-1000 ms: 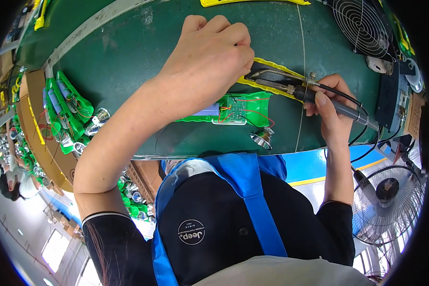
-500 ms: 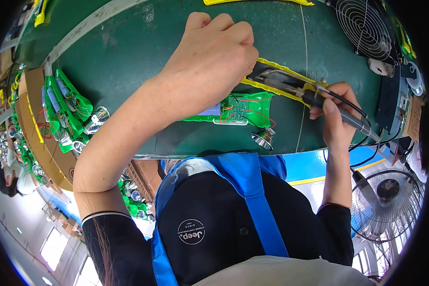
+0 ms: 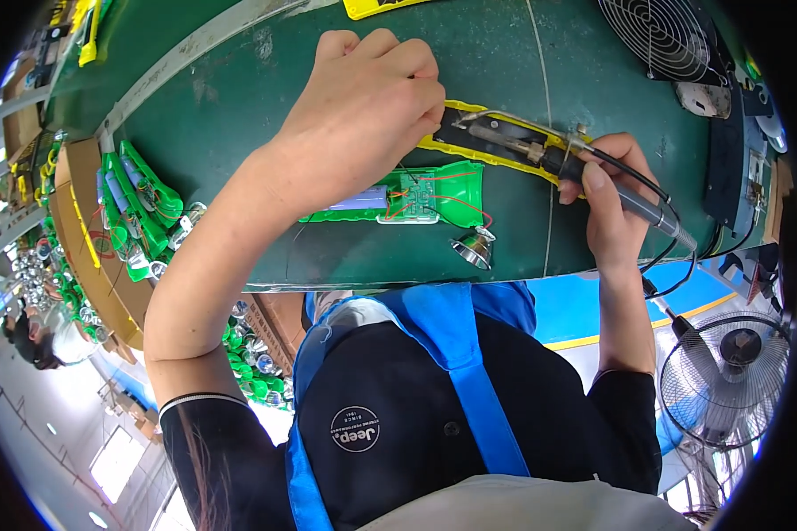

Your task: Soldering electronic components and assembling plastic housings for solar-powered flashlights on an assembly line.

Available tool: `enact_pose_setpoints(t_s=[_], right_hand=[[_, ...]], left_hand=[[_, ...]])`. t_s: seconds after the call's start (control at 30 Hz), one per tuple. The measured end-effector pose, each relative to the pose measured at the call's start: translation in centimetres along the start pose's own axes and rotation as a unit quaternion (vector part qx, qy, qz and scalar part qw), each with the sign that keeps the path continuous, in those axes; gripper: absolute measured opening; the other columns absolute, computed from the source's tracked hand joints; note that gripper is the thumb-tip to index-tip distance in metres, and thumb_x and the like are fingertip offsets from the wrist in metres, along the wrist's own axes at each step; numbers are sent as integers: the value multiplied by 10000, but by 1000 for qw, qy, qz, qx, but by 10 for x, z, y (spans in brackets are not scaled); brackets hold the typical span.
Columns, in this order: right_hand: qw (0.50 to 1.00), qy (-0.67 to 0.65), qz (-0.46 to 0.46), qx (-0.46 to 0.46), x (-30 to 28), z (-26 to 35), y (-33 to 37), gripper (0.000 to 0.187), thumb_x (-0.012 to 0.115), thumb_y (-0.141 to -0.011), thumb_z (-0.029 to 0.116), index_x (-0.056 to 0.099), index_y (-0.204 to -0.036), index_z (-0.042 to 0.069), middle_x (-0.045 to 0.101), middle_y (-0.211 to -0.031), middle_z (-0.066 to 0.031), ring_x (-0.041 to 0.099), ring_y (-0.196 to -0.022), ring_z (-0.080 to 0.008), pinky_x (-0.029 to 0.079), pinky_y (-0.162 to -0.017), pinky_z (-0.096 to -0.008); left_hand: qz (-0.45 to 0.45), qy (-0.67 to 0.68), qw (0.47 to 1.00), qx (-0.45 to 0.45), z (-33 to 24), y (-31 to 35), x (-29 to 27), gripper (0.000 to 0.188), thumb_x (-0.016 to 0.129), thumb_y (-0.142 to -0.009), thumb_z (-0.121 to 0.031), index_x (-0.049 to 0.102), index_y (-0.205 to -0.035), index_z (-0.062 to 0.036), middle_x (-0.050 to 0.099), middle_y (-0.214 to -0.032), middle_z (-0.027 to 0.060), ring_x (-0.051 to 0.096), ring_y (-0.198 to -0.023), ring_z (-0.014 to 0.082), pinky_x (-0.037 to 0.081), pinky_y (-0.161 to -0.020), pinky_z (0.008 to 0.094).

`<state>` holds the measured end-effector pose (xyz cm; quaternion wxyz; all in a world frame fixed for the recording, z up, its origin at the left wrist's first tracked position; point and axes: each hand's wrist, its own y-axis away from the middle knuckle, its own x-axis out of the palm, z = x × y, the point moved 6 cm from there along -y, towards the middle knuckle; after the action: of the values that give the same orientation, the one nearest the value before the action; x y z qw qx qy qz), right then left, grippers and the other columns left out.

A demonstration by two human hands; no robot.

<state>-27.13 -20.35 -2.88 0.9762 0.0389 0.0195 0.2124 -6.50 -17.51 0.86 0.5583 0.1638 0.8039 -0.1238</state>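
Note:
My left hand [image 3: 367, 111] is closed, its curled fingers at the left end of a yellow casing half [image 3: 505, 161]; what they pinch is hidden behind the hand. In my right hand [image 3: 609, 190] is a soldering iron [image 3: 644, 210], held by its grey handle. A thin metal tube is clamped alongside its shaft, and the tip points left over the dark inside of the yellow casing. Below lies an open green casing half [image 3: 459, 181] with a purple battery cell [image 3: 363, 200], a small circuit board [image 3: 423, 196] and red wires. A silver reflector cup [image 3: 474, 250] hangs off its right end.
Several green casings with cells [image 3: 142, 199] stand at the left by a cardboard box [image 3: 84, 221]. A round fan grille [image 3: 660, 35] is at the far right. Another yellow piece [image 3: 381, 7] lies at the back edge. A standing fan [image 3: 726, 380] is below the table, right.
The whole view has shifted, so the bench things sit further left. Both hands and the iron keep nearly the same place over the yellow casing.

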Motion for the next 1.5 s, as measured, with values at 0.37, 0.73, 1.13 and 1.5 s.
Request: enact_pose_setpoints(t_s=[0.37, 0.73, 1.13, 1.5], right_hand=[[999, -22, -21, -42, -3, -5, 4, 239, 546, -864, 199, 479, -939, -17, 550, -705, -97, 528, -581, -116, 430, -550, -214], [969, 18, -126, -210, -27, 7, 10, 272, 519, -889, 201, 471, -1034, -23, 553, -939, -157, 586, -781, -223, 427, -836, -342], [985, -133, -78, -79, 30, -10, -6, 254, 460, -945, 217, 451, -1110, 25, 583, -990, -129, 569, -870, -169, 441, -812, -309], [990, -139, 28, 27, -52, -1, -19, 263, 533, -850, 253, 481, -913, 3, 512, -684, -71, 506, -658, -154, 449, -746, -312]], left_hand=[[15, 9, 1000, -5, 1, -1, -1, 50, 615, -765, -105, 571, -749, -89, 486, -857, 17, 482, -850, 186, 298, -852, 341], [-143, -13, 990, 6, -40, 23, -10, 50, 624, -676, -114, 585, -708, -109, 498, -865, 7, 481, -883, 193, 334, -800, 389], [-256, 1, 967, 8, -60, 22, 18, 155, 672, -678, -82, 601, -814, -108, 582, -777, 9, 540, -805, 205, 359, -787, 354], [-65, 3, 995, -71, -50, -1, 19, 57, 544, -750, -46, 582, -792, -51, 539, -737, 92, 548, -758, 272, 396, -752, 360]])
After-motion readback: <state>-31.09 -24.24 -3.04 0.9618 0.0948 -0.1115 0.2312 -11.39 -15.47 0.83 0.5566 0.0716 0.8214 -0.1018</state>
